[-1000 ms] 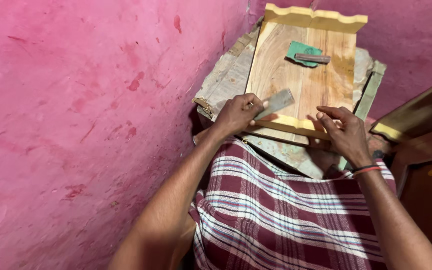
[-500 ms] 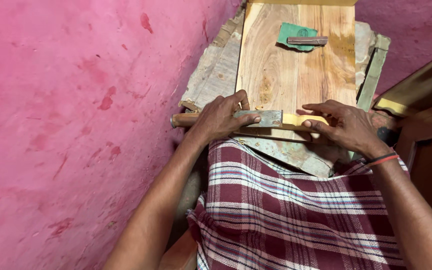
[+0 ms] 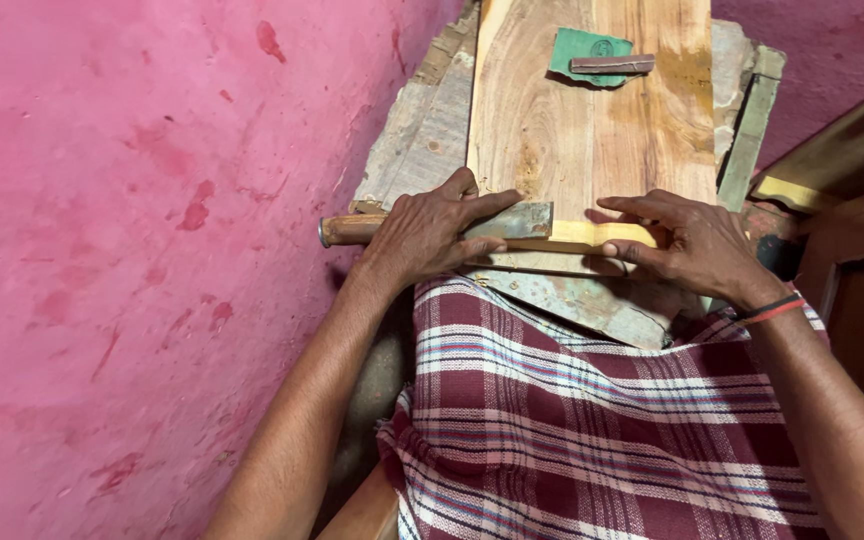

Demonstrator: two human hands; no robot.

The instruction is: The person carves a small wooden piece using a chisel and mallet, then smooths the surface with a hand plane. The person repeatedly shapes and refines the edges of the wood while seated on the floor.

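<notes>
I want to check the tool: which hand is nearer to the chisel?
Left. The left hand grips the chisel; the right hand presses the wooden strip beside its blade, apart.

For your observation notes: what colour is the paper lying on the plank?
Green paper, clearest in the head view.

Left hand (image 3: 430,232) clenched; right hand (image 3: 694,245) flat, fingers spread.
</notes>
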